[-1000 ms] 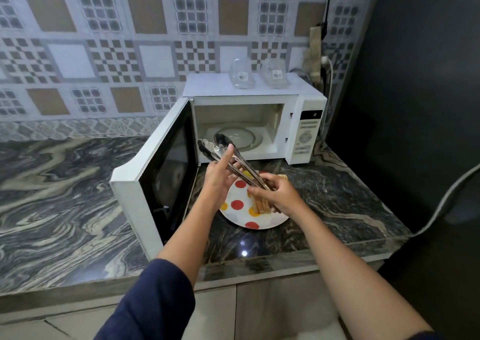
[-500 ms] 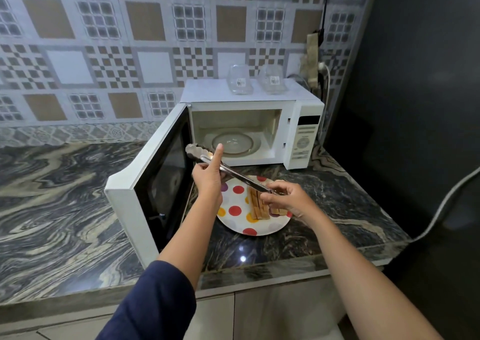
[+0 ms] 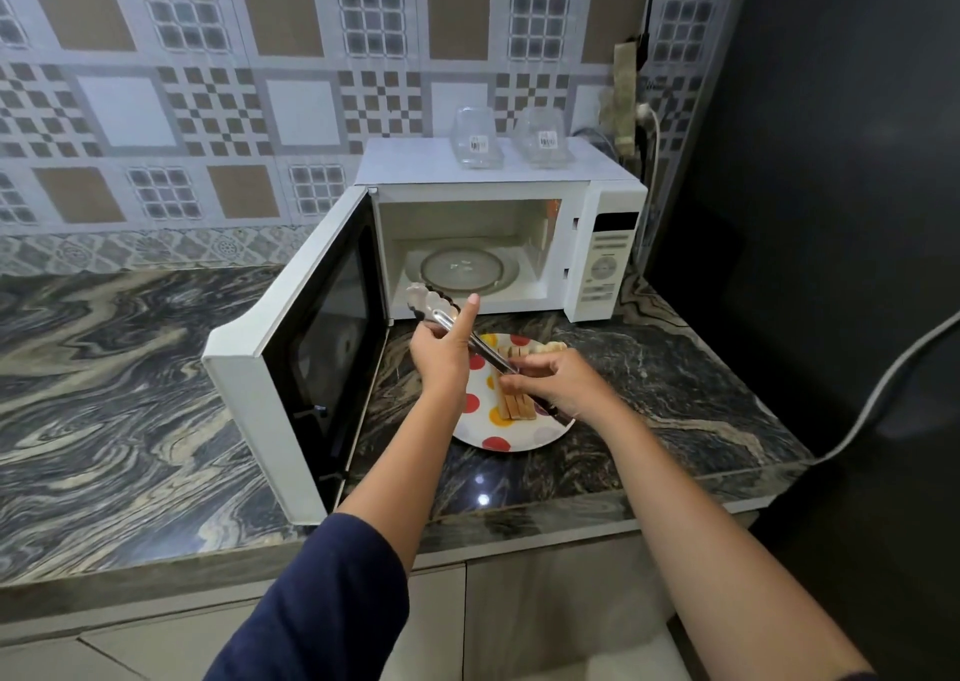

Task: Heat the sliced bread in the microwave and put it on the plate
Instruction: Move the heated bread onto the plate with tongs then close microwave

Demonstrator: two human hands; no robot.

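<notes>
Several toasted bread slices (image 3: 514,406) lie side by side on a white plate (image 3: 525,440) with red, yellow and purple dots. The plate sits on the counter in front of the white microwave (image 3: 605,243), whose door (image 3: 291,368) swings wide to the left. Its glass turntable (image 3: 462,269) holds nothing. Both hands hold metal tongs (image 3: 487,354) slanted above the plate. My left hand (image 3: 441,355) grips them near the jaws, index finger pointing up. My right hand (image 3: 558,384) pinches the handle end over the bread.
Two clear glass containers (image 3: 478,145) stand on top of the microwave. The open door blocks the counter left of the plate. A dark wall (image 3: 831,212) and a grey cable (image 3: 883,389) close off the right side. The marble counter edge (image 3: 519,514) runs just below the plate.
The tongs' jaws were spread apart a second ago and now lie together. The tongs have dropped lower and flatter over the plate, and my right hand has shifted along them to the handle end.
</notes>
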